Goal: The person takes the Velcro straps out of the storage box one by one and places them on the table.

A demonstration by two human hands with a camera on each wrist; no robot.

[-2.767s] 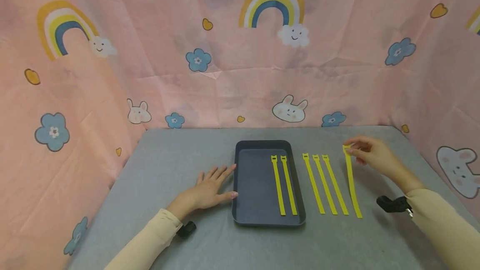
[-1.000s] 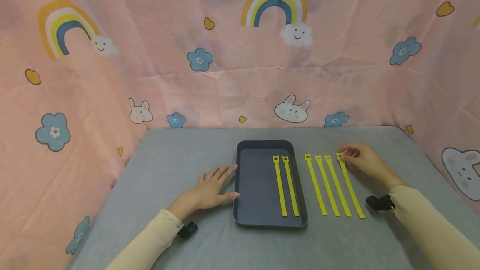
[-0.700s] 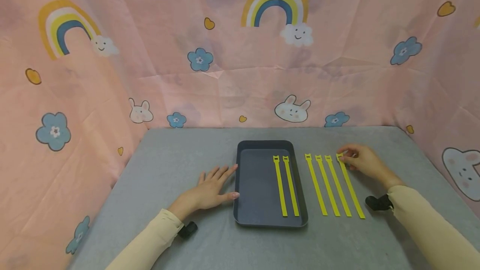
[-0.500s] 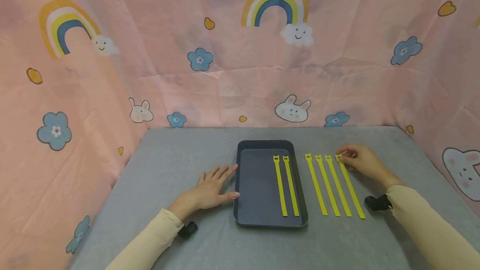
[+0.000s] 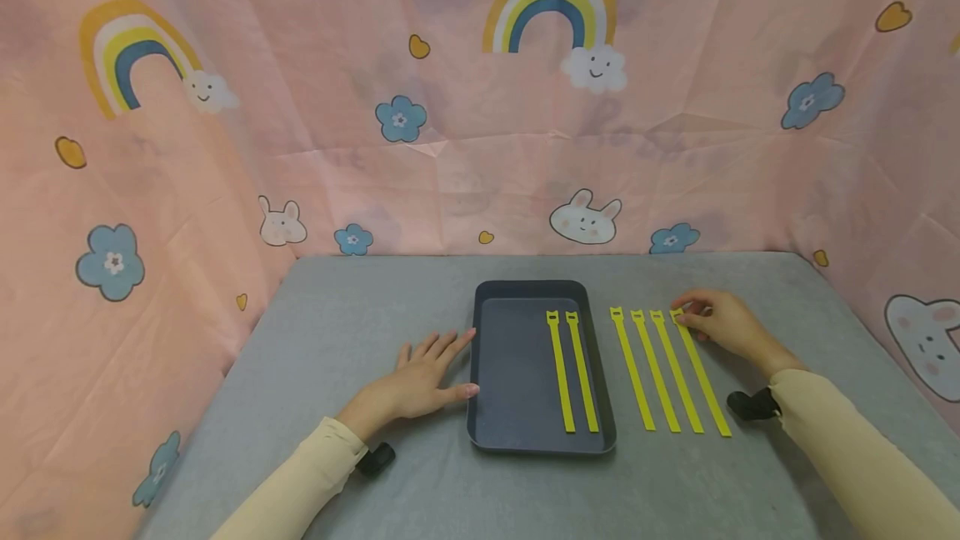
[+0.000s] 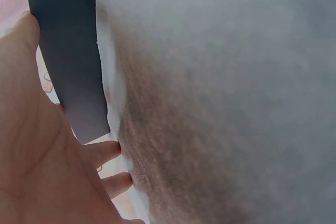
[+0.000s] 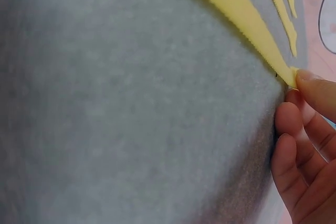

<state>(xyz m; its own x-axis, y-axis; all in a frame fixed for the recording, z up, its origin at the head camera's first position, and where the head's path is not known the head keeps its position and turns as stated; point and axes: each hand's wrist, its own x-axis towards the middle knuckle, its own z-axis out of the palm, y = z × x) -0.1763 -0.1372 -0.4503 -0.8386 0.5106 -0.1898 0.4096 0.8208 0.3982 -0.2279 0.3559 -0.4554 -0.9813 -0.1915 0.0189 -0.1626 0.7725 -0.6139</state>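
My right hand (image 5: 727, 325) pinches the slotted head of a yellow cable tie (image 5: 705, 382) between thumb and fingers. This strap lies along the table, the rightmost of a slanted row, and in the right wrist view the yellow strap (image 7: 236, 9) runs away from the thumb tip. Three more yellow cable ties (image 5: 660, 373) lie just left of it, heads at the far end. Inside the dark grey tray (image 5: 510, 442) are two similar yellow ties (image 5: 572, 373), near its right wall. With fingers spread, my left hand (image 5: 411, 383) touches the tray's left side.
A grey cloth-covered table (image 5: 360, 298) carries everything. Pink printed curtain (image 5: 450, 173) stands behind it and along both sides. Black wrist cameras (image 5: 375, 460) hang below the cuffs.
Over the earlier frames my right hand moved the cable tie left and down, laying its raised strap beside the row. Since then it has only shifted slightly. My left hand and the tray stayed put.
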